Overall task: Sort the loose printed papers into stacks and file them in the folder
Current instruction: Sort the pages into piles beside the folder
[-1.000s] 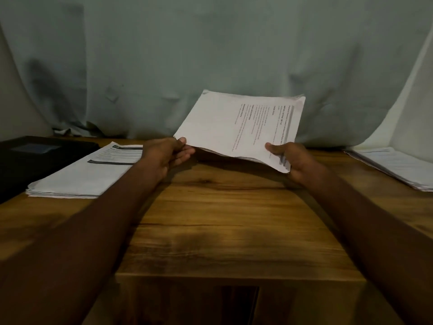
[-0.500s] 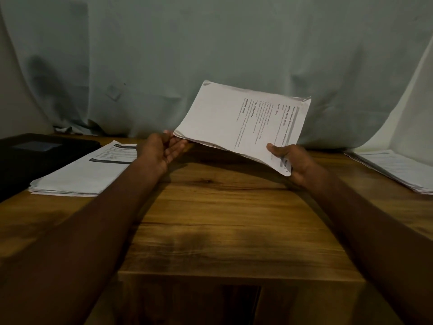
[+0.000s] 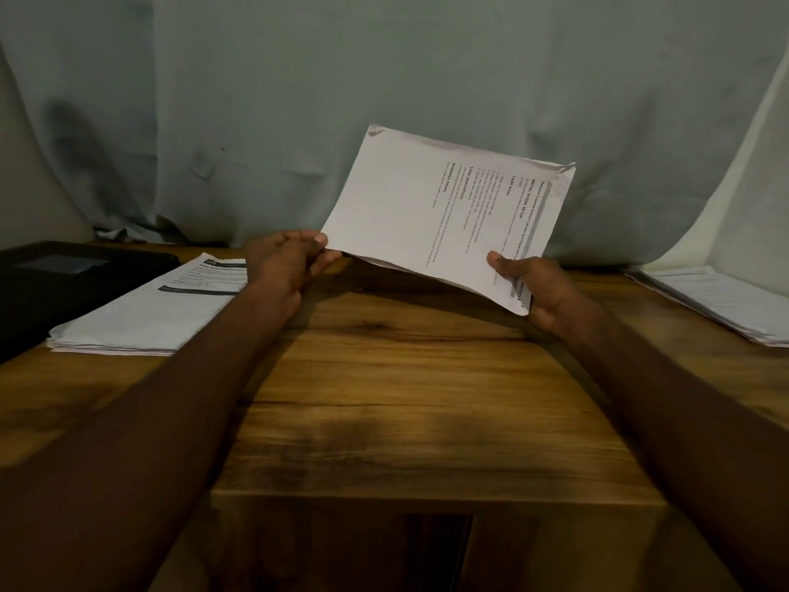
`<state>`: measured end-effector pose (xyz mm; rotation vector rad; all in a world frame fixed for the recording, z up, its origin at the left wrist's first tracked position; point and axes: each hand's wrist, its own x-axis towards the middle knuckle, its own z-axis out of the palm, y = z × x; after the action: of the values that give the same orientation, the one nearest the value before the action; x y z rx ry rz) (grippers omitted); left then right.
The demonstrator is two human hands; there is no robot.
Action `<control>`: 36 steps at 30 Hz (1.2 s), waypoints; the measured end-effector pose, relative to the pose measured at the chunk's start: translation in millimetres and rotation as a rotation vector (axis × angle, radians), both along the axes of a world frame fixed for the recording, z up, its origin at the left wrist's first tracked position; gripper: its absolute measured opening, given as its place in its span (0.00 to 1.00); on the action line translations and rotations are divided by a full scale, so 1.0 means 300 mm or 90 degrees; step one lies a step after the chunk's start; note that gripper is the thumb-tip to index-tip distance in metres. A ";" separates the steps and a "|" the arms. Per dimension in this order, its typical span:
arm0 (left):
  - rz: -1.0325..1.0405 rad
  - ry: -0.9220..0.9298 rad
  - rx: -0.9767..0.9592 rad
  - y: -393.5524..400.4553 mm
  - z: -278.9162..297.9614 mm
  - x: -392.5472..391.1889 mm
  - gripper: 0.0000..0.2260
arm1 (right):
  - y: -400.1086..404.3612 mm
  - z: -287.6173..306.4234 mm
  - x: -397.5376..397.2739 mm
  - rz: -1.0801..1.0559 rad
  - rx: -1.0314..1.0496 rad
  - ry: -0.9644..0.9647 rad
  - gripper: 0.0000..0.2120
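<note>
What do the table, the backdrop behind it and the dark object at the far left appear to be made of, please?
The table looks like wood or wood-grain laminate, with a satin finish: brown streaked grain and knots. The backdrop seems to be pale grey-green cloth, matte, hanging in folds and creases. The dark object, possibly the folder, is black with a dull sheen, perhaps plastic or leatherette; it is too dim to tell.

There is only one view, from the person's head. It looks forward and down, close over the wooden bench (image 3: pixel 384 378). Both forearms enter from the lower corners of the frame, and a grey curtain (image 3: pixel 384 79) fills the upper half.
</note>
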<state>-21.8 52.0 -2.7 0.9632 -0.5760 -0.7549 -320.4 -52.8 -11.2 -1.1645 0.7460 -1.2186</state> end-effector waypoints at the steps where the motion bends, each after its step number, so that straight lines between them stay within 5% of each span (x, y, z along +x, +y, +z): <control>1: 0.004 -0.002 -0.004 -0.001 0.001 -0.001 0.03 | 0.001 0.001 0.000 -0.001 0.003 0.002 0.22; 12: 0.013 -0.011 0.000 -0.011 0.002 0.003 0.08 | 0.020 0.005 -0.003 0.011 0.010 -0.017 0.21; 20: 0.111 -0.165 0.067 -0.019 0.048 0.046 0.10 | 0.030 0.010 -0.015 0.029 -0.018 0.012 0.23; 24: -0.004 -0.237 0.039 0.020 0.033 0.092 0.27 | 0.042 0.007 -0.007 0.091 -0.011 0.030 0.22; 27: -0.282 -0.179 -0.048 0.061 0.019 0.082 0.33 | 0.054 0.011 0.002 0.098 -0.027 0.025 0.22; 29: -0.340 -0.124 -0.059 0.067 0.029 0.060 0.35 | 0.060 0.015 0.007 0.056 -0.070 0.048 0.22; 36: -0.163 -0.192 -0.065 0.052 0.015 -0.019 0.14 | 0.110 0.020 0.030 -0.117 -0.198 0.155 0.15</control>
<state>-27.5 67.6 1.8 0.9249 -1.0068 -0.8025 -311.5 -19.7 -5.3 -1.5470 0.8809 -1.3967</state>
